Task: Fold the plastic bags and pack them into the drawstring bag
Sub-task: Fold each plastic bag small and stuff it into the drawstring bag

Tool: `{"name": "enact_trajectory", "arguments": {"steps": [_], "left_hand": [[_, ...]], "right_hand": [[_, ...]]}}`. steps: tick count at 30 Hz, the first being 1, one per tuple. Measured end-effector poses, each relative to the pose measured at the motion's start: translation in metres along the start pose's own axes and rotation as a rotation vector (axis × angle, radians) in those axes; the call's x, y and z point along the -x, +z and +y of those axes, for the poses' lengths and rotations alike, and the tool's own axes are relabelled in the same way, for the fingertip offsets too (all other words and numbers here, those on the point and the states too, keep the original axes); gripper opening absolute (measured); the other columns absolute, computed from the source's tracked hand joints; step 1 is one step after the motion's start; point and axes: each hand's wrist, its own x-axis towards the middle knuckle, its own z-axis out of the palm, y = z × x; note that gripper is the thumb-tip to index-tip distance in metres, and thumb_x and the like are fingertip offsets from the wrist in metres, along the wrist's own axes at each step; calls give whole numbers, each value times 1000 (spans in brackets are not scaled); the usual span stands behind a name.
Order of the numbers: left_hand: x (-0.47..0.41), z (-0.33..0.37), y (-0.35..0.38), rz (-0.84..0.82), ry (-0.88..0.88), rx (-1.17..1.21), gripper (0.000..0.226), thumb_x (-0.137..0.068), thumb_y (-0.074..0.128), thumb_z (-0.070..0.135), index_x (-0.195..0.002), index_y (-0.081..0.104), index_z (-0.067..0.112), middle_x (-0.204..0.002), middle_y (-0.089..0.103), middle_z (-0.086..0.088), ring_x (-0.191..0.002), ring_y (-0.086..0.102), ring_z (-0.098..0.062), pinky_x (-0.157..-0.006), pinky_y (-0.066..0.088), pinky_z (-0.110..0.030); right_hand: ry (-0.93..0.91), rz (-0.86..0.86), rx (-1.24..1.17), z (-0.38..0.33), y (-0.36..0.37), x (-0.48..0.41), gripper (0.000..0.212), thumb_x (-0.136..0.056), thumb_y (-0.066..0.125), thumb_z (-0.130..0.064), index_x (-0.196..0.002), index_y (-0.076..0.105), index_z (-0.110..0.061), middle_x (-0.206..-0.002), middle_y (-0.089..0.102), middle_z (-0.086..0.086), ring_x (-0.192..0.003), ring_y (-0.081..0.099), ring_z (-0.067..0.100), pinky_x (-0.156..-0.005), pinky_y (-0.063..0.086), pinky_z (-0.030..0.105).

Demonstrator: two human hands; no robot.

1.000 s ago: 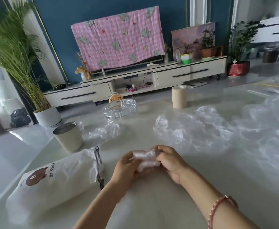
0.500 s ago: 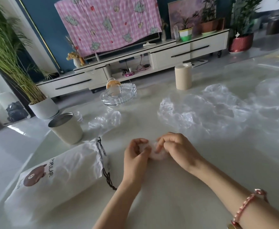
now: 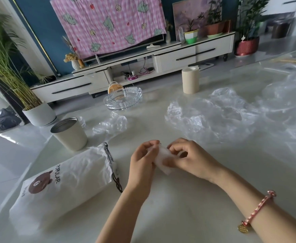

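A small folded clear plastic bag (image 3: 164, 159) is pinched between my left hand (image 3: 142, 163) and my right hand (image 3: 191, 158), just above the white table. To the left lies the white drawstring bag (image 3: 63, 183) with a brown bear print, its gathered mouth and dark cord (image 3: 114, 174) pointing toward my hands. A large pile of loose clear plastic bags (image 3: 235, 116) spreads over the right half of the table. One more crumpled clear bag (image 3: 110, 125) lies near the metal cup.
A cream metal cup (image 3: 70, 134) stands behind the drawstring bag. A glass ashtray (image 3: 123, 100) and a beige paper roll (image 3: 190, 80) stand farther back. The table's left edge (image 3: 21, 179) runs beside the drawstring bag. Beyond it are a TV cabinet and potted plants.
The view has tilted down and drawn closer. My hands have kept working the small folded bag, which now shows as a flat white packet between my fingers.
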Motion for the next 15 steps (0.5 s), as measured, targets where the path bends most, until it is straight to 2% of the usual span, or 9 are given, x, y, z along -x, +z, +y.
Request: {"name": "enact_trajectory", "arguments": {"steps": [2, 4, 6, 8, 10, 12, 13, 14, 15], "left_hand": [[0, 4, -1, -20, -101, -6, 18, -93, 47, 0, -87, 61, 8, -75, 62, -6, -65, 58, -16, -59, 47, -27], [2, 7, -1, -99, -228, -138, 15, -85, 49, -4, -91, 61, 5, -60, 60, -1, -48, 52, -10, -44, 40, -19], [9, 6, -1, -166, -247, -305, 16, -75, 53, 2, -88, 59, 6, -52, 53, 4, -40, 40, -6, -39, 30, -16], [14, 5, 2, -79, -43, -506, 13, -80, 53, 4, -79, 60, 15, -55, 54, 6, -42, 42, -8, -43, 32, -17], [14, 11, -3, 194, 384, -719, 22, -87, 49, 4, -81, 60, 22, -63, 59, 7, -56, 51, -9, -55, 38, -21], [8, 21, -19, 473, 813, -1026, 18, -86, 49, 13, -97, 62, 16, -92, 64, -3, -92, 55, -15, -83, 39, -28], [4, 25, -30, 597, 872, -1226, 28, -83, 52, 19, -108, 61, 11, -111, 61, -11, -114, 49, -23, -101, 29, -36], [1, 28, -40, 684, 793, -1394, 42, -81, 55, 22, -121, 56, 8, -129, 52, -18, -132, 35, -31, -112, 10, -41], [0, 31, -50, 736, 628, -1482, 55, -81, 58, 25, -132, 47, 7, -143, 38, -22, -141, 17, -35, -114, -8, -43]], "right_hand": [[-1, -24, -104, -4, 2, 3, 12, -77, 74, -14, -68, 68, -17, -110, 56, -9, -74, 51, -9, -76, 37, 7], [3, -34, -238, -5, 3, 4, 6, -78, 73, -11, -73, 70, -15, -117, 60, -15, -89, 59, -3, -87, 40, 11], [22, -2, -382, -7, 5, 4, 7, -78, 72, -12, -84, 73, -8, -108, 69, -7, -94, 64, 8, -85, 45, 13], [8, 56, -414, -7, 4, 2, 27, -75, 75, -23, -84, 70, 1, -88, 71, 10, -81, 61, 16, -78, 43, 17], [11, 122, -414, -6, 2, 0, 39, -71, 75, -30, -82, 65, 6, -78, 63, 21, -76, 55, 21, -78, 41, 27], [36, 134, -419, -6, 1, 0, 31, -76, 72, -24, -85, 66, 5, -86, 67, 23, -79, 60, 23, -84, 45, 31], [48, 131, -402, -7, 2, 0, 21, -79, 71, -20, -83, 68, 0, -85, 67, 21, -80, 61, 20, -85, 44, 30], [54, 131, -376, -5, 3, 0, 10, -81, 69, -16, -79, 70, -7, -80, 67, 15, -78, 59, 17, -83, 43, 28], [64, 130, -359, -6, 4, 1, 9, -82, 68, -13, -73, 70, -14, -75, 64, 8, -76, 57, 14, -80, 42, 24]]}}
